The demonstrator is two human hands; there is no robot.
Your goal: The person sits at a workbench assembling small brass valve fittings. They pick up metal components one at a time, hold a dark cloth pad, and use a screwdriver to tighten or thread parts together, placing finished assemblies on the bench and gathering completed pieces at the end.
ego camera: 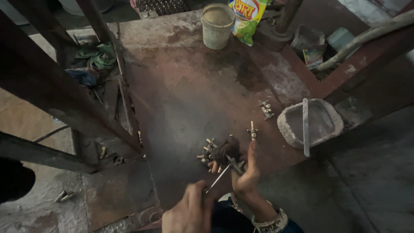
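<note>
Rusty bench point(189, 86): yellow-green packet point(246, 17) beside bucket point(217, 26).

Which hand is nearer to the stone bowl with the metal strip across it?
Right. The right hand holds a small fitting just left of the stone bowl; the left hand, gripping a thin tool, sits lower and farther left.

We see a pale bucket point(217, 26) at twelve o'clock on the rusty bench point(181, 86). At three o'clock sits a stone trough point(321, 123); a green-yellow packet point(248, 15) lies beside the bucket.

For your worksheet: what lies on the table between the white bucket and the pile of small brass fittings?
In the head view, only bare, stained table lies between bucket and fittings.
</note>
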